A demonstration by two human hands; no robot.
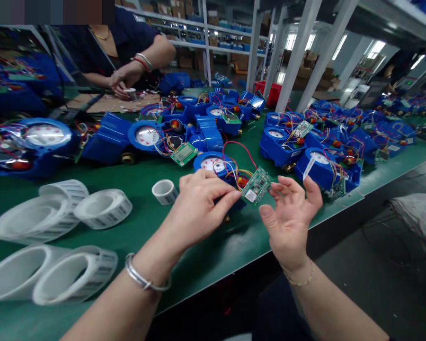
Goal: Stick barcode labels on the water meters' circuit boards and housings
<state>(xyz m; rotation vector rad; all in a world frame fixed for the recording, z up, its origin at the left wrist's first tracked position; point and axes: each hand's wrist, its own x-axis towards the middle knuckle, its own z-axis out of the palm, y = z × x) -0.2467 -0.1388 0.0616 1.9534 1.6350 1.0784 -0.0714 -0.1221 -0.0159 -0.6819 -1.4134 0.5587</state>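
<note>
My left hand (202, 203) pinches the left edge of a small green circuit board (256, 185) between thumb and fingers. The board carries a white square label, and coloured wires run from it to a blue meter (213, 163) with a round dial behind my left hand. My right hand (289, 218) is just right of the board, palm toward me, fingers spread and curved. Some of its fingertips come close to the board's right edge; whether they touch it I cannot tell. A narrow white strip (309, 166) shows at the tip of one right finger.
Label rolls (102, 208) stand on the green table (142, 251) at left, with a smaller roll (164, 192) beside my left hand. Several blue meters (314, 163) with loose wires line the table. Across it, a co-worker's hands (126, 83) hold a small roll. Metal posts (294, 57) rise behind.
</note>
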